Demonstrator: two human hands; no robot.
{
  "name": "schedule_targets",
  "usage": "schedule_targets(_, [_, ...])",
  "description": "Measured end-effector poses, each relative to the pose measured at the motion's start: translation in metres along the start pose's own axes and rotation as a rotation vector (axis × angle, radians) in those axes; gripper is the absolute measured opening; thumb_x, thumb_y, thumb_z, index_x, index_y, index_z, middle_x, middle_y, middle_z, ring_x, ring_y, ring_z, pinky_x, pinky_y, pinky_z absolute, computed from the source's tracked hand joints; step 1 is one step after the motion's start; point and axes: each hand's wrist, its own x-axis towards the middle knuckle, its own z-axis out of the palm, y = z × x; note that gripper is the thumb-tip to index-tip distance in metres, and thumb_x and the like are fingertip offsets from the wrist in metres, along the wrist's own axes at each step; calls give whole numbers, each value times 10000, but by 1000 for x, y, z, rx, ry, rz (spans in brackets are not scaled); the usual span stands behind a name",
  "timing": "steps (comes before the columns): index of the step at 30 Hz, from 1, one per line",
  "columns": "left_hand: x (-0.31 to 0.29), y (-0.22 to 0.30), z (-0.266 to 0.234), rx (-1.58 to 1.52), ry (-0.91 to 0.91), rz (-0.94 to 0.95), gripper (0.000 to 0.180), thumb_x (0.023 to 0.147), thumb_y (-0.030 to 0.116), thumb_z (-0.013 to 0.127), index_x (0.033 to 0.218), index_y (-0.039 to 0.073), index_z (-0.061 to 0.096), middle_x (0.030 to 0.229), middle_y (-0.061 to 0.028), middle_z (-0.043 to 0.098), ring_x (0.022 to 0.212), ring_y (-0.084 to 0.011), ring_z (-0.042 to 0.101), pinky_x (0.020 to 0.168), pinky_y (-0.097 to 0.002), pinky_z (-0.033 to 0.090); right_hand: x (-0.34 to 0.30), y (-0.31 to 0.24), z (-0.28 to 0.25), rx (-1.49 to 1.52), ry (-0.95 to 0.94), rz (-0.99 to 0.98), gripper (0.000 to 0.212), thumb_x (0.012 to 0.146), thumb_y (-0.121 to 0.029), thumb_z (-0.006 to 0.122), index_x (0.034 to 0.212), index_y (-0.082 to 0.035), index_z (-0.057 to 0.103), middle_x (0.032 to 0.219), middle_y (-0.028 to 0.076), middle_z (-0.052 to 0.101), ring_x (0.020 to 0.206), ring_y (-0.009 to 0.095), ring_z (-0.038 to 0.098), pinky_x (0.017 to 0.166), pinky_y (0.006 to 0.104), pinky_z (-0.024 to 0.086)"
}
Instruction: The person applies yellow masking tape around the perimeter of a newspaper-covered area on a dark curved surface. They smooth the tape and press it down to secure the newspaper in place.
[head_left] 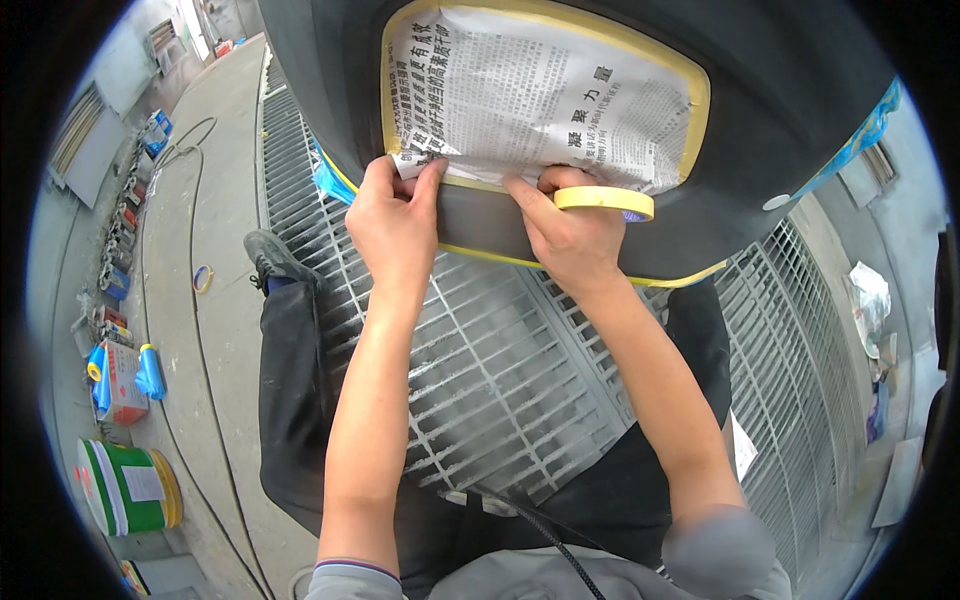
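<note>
A dark, matte vehicle panel [480,222] fills the top of the view, its recess covered by a sheet of newspaper [505,90]. Yellow masking tape [700,110] borders the sheet along the top and sides. At the sheet's lower left corner, my left hand [392,235] pinches the paper edge between thumb and fingers. My right hand [580,245] is closed at the lower edge, fingertips against the paper. A roll of masking tape [640,207] rests at that hand's fingers; how it is gripped is partly hidden. Yellow tape also lines the panel's bottom rim.
Metal floor grating [480,370] lies beneath my legs. To the left are a green bucket [130,487], a box with blue film rolls [125,385], several cans and a hose [195,300]. A small tape roll [203,279] lies on the concrete. Crumpled plastic [870,300] is at right.
</note>
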Motion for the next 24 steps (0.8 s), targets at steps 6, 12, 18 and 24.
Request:
schedule_targets(6, [-14,-20,-6,-321,38,-44,237,959,79,855,1109,-2,691,747,10,650,650,-53,560,626,-236,479,1,-3,2,-23,-2,-4,376,760,-52,802,1104,-198,842,934,-6,652,816,215,648,700,377,510])
schedule_targets(12, [-6,-30,-11,-399,-51,-134,167,986,44,818,1121,-16,742,795,53,615,686,-19,508,629,-212,444,-4,0,4,-61,-5,3,422,759,-67,801,1153,-209,844,1012,-5,657,872,213,643,742,379,477])
schedule_targets(18, [4,-29,-6,-74,75,116,106,932,26,833,983,-22,753,752,-36,659,622,-103,573,607,-275,480,-6,3,-1,-50,-69,-51,484,766,-134,842,1235,-254,836,1065,-13,641,903,203,627,783,374,465])
schedule_targets(24, [3,-20,-7,12,77,115,108,925,38,827,951,-13,735,725,-70,665,600,-149,612,597,-320,503,-5,3,-10,-62,-141,-68,518,778,-277,891,1291,-288,817,1122,-12,610,966,200,596,821,382,456])
